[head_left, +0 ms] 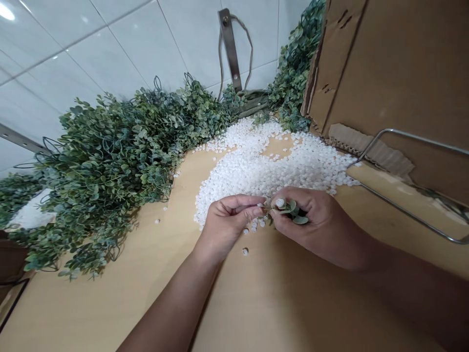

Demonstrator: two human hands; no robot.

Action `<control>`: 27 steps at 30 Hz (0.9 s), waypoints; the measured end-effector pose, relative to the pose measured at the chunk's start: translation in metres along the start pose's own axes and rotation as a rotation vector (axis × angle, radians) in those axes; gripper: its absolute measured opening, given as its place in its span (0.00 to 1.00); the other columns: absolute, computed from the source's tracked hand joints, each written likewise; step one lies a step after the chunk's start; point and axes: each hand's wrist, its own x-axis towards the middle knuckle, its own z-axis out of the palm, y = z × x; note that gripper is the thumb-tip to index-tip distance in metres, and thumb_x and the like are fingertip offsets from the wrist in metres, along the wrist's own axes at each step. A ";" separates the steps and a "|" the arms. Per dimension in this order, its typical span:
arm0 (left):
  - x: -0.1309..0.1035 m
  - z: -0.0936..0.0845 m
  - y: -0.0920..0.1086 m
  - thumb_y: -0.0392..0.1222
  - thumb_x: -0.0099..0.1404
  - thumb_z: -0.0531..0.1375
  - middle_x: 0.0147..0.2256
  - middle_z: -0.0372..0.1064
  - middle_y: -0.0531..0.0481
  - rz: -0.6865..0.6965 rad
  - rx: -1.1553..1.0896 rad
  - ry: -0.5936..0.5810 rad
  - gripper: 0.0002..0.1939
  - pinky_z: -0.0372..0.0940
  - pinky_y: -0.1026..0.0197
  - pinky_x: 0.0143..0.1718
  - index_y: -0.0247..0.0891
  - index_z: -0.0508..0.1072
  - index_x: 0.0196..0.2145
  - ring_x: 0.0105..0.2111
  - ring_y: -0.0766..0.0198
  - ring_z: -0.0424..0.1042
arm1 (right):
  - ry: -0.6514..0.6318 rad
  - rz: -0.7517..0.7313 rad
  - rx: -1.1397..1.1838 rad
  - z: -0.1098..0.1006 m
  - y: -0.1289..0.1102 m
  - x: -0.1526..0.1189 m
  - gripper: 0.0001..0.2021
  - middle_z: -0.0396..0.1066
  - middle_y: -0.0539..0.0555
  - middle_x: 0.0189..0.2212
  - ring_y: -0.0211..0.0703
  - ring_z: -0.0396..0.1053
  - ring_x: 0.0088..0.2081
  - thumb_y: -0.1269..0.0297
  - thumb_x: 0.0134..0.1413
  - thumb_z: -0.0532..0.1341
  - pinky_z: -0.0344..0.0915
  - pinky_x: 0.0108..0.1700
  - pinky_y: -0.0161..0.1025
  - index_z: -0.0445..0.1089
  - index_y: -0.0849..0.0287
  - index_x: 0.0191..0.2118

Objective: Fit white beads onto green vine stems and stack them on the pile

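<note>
My right hand (308, 220) is closed around a short green leafy sprig (293, 210), with a small white bead-like piece (280, 202) showing among its leaves. Close against it, my left hand (234, 217) pinches another tiny white piece (261, 206) between thumb and forefinger, at the sprig's near end. Whether that piece is joined to the stem I cannot tell. Just beyond both hands spreads a large heap of small white pieces (242, 168) on the tan table (176, 298). A few loose ones lie nearer to me, below the left fingertips.
Bushy green artificial foliage (120, 142) is piled along the left and back. More greenery (300, 63) stands beside a cardboard box (399, 68) at the right, near a bent metal wire frame (421, 136). A metal strip with cord (229, 46) leans on the tiled wall (139, 44).
</note>
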 end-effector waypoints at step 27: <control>0.000 -0.001 0.001 0.40 0.39 0.71 0.25 0.77 0.49 0.002 0.095 0.022 0.11 0.67 0.69 0.30 0.36 0.79 0.24 0.25 0.69 0.73 | -0.014 -0.061 -0.005 0.000 0.001 0.001 0.06 0.54 0.46 0.16 0.32 0.53 0.21 0.70 0.43 0.52 0.50 0.22 0.32 0.58 0.60 0.19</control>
